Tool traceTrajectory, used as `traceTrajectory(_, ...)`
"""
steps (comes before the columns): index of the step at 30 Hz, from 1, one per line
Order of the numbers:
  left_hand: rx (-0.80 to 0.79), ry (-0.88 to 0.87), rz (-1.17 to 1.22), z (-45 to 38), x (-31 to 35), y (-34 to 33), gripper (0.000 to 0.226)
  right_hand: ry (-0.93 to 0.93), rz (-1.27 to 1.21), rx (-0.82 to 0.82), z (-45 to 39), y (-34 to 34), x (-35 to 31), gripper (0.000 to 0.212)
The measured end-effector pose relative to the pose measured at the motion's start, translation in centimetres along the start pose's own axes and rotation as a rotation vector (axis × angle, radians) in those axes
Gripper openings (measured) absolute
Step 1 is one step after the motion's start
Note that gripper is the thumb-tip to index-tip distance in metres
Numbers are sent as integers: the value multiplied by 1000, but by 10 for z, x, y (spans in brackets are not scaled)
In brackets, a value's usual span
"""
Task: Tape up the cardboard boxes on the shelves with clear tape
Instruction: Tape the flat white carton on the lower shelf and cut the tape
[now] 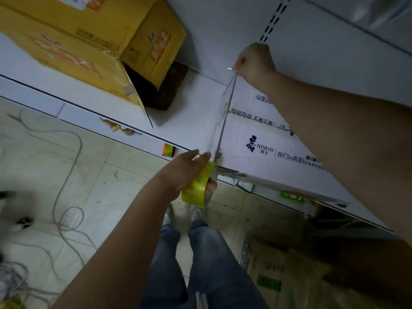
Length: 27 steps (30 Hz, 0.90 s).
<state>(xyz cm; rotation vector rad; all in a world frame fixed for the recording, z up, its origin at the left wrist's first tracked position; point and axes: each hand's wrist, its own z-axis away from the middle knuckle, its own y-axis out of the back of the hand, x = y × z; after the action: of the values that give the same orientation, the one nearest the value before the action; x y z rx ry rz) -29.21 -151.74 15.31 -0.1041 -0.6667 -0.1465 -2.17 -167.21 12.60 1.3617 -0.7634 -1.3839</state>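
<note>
At the far left a yellow corrugated cardboard box (73, 41) with orange printed characters, too blurred to read, sits on the white metal shelf (191, 112); its end flaps hang open over a dark inside. On the near left, grey cord (66, 175) loops across scuffed pale floor tiles (111, 186). An orange and yellow price tag (168, 150) is fixed to the shelf's front edge.

In the middle, the left hand (185, 172) grips a roll of clear tape (198, 186) that looks yellowish and glossy, fingers curled over its outer face and the thumb through the core, right at the near edge of the white box. From the roll a taut strip of tape (225, 117) runs away to the far side along the left edge of the white cardboard box (256, 130), seemingly just above the box. The box lies flat on the shelf, smooth-faced, printed in dark blue with a top-hatted figure logo, the word "HORSH" and lines of Chinese characters, some upside down from this view.

At the far end, the right hand (254, 61) pinches the free end of the strip with closed fingers, near the shelf's back panel with its column of dark slots (274, 18). Below, blue jeans (196, 264) show, and brown boxes with a green label (269, 282) stand at the near right.
</note>
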Motion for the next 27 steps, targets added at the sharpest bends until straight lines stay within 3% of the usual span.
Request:
traceTrajectory(6,5,61,-199,-18,1,-12,79,69,78,82,-19,9,2,26)
traceTrajectory(10,14,47,-270,-25,0,-14,68,34,109,64,-30,7,-2,31)
traceTrajectory(15,57,22,-106,-24,-10,-13,41,-65,111,52,-40,7,17,32)
traceTrajectory(19,104,31,-135,-29,-18,-18,52,-19,116,63,-40,6,23,22)
traceTrajectory(23,146,46,-183,-32,-26,-21,61,-72,114,57,-48,5,23,40)
traceTrajectory(27,193,-44,-164,-35,-31,-24,57,-79,77,29,-51,4,24,39)
